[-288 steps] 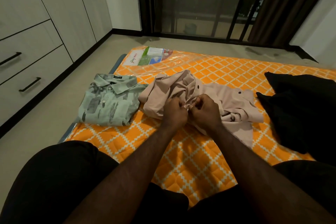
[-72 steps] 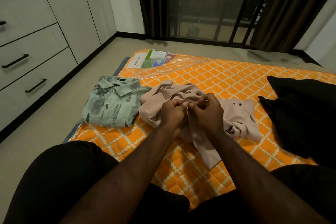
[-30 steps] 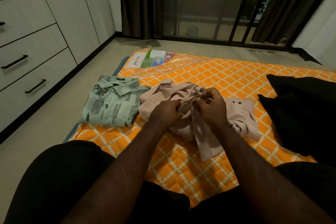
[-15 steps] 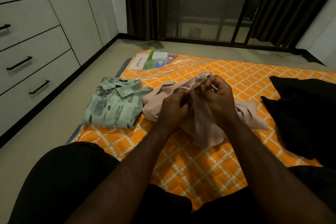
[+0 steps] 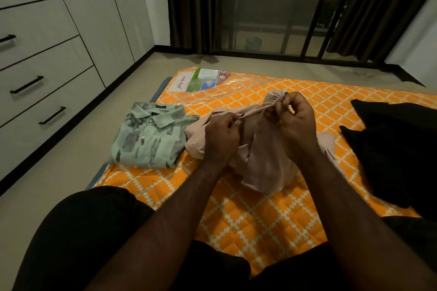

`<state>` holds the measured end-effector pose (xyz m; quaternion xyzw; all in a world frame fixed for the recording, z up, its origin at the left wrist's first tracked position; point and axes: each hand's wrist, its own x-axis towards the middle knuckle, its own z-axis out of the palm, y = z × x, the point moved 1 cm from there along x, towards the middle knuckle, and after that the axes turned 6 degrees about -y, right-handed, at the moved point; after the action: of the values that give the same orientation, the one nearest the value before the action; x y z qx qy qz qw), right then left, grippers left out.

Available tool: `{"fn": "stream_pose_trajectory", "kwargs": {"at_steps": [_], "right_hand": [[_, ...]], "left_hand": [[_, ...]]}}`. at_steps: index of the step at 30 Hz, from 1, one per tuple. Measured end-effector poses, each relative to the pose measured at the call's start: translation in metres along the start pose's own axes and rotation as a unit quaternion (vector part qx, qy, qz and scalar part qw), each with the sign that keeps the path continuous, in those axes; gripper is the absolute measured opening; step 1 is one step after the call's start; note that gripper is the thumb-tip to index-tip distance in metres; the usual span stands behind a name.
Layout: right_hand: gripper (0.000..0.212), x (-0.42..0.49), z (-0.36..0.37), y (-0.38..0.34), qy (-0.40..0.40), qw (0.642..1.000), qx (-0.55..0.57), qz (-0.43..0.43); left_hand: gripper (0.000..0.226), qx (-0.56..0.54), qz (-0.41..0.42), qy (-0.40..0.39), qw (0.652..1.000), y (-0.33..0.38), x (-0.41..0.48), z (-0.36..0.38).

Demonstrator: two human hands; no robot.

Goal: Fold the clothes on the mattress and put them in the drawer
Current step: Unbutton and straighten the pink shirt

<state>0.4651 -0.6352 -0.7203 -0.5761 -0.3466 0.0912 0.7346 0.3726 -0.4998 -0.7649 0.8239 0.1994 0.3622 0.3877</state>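
Note:
A crumpled pale pink shirt (image 5: 262,163) lies on the orange checked mattress (image 5: 255,217), partly lifted. My left hand (image 5: 221,137) pinches one edge of the pink shirt. My right hand (image 5: 295,120) pinches the same edge higher up, so a strip of cloth is stretched between them. A folded green patterned shirt (image 5: 149,137) rests flat at the mattress's left edge, beside the pink one. The drawers (image 5: 40,82) with black handles stand along the left wall, all closed.
A black pile of cloth (image 5: 392,149) covers the mattress's right side. A printed label under clear plastic (image 5: 201,79) lies at the far left corner of the mattress. My knees in black fill the near edge. Bare floor separates mattress and drawers. Dark curtains and glass doors stand behind.
Both hands have risen with the pink shirt's edge and drawn apart, stretching the cloth between them; the right hand is now higher. The green shirt has not moved.

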Motion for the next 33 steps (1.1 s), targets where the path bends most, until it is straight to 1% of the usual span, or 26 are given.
{"fn": "stream_pose_trajectory", "kwargs": {"at_steps": [3,5,7,9,11,12,13,14,15,16,17,18,19,20,21,22,23,25,27,31,33], "right_hand": [[0.030,0.003,-0.005,0.000,0.027,1.000,-0.006,-0.012],[0.029,0.005,-0.006,0.000,0.041,0.998,-0.040,-0.030],[0.028,0.007,-0.008,0.004,0.052,0.995,-0.074,-0.044],[0.028,0.009,-0.010,0.009,0.060,0.990,-0.114,-0.050],[0.026,0.010,-0.014,0.014,0.063,0.987,-0.143,-0.047],[0.026,0.010,-0.015,0.016,0.063,0.985,-0.152,-0.044],[0.027,0.009,-0.017,0.017,0.065,0.984,-0.158,-0.041],[0.029,0.009,-0.018,0.018,0.068,0.984,-0.160,-0.038],[0.031,0.008,-0.019,0.017,0.071,0.984,-0.159,-0.035],[0.031,0.008,-0.020,0.016,0.073,0.985,-0.154,-0.032],[0.029,0.006,-0.019,0.015,0.071,0.986,-0.148,-0.027],[0.026,0.004,-0.018,0.015,0.063,0.987,-0.146,-0.019],[0.022,0.002,-0.017,0.015,0.047,0.988,-0.146,-0.010],[0.019,0.000,-0.014,0.017,0.032,0.989,-0.147,0.000],[0.019,-0.002,-0.012,0.020,0.018,0.989,-0.146,0.012],[0.022,-0.003,-0.010,0.024,0.013,0.988,-0.150,0.024],[0.025,-0.004,-0.009,0.026,0.011,0.987,-0.156,0.034],[0.026,-0.005,-0.006,0.029,0.005,0.985,-0.165,0.047],[0.019,-0.007,-0.002,0.029,-0.001,0.987,-0.155,0.048],[0.010,-0.012,0.000,0.028,-0.019,0.994,-0.099,0.050],[0.011,-0.012,-0.002,0.031,-0.031,0.993,-0.099,0.051]], "left_hand": [[0.008,0.016,0.063,0.040,0.997,0.009,0.006,-0.007],[0.010,0.015,0.112,0.070,0.991,0.021,0.006,-0.012],[0.012,0.015,0.143,0.100,0.985,0.035,0.005,-0.016],[0.014,0.026,0.183,0.110,0.977,0.045,0.005,-0.020],[0.015,0.084,0.266,0.087,0.956,0.051,0.003,-0.024],[0.021,0.134,0.307,0.069,0.940,0.054,0.001,-0.027],[0.028,0.186,0.335,0.055,0.922,0.057,0.000,-0.030],[0.031,0.232,0.336,0.043,0.912,0.062,0.001,-0.033],[0.028,0.268,0.313,0.024,0.911,0.067,0.002,-0.035],[0.024,0.285,0.268,-0.013,0.920,0.072,0.004,-0.035],[0.024,0.278,0.210,-0.074,0.935,0.078,0.008,-0.036],[0.027,0.237,0.145,-0.148,0.949,0.081,0.012,-0.036],[0.032,0.168,0.071,-0.225,0.957,0.081,0.014,-0.036],[0.034,0.078,-0.012,-0.288,0.954,0.079,0.014,-0.036],[0.033,-0.010,-0.093,-0.326,0.941,0.076,0.012,-0.036],[0.031,-0.069,-0.152,-0.346,0.923,0.069,0.008,-0.034],[0.029,-0.088,-0.180,-0.356,0.913,0.062,0.003,-0.032],[0.029,-0.076,-0.190,-0.370,0.906,0.045,-0.005,-0.022],[0.028,-0.062,-0.177,-0.371,0.909,0.031,-0.010,-0.011],[0.017,-0.027,-0.128,-0.302,0.944,0.018,-0.017,0.005],[0.013,-0.033,-0.128,-0.271,0.953,0.016,-0.021,0.009]]}}
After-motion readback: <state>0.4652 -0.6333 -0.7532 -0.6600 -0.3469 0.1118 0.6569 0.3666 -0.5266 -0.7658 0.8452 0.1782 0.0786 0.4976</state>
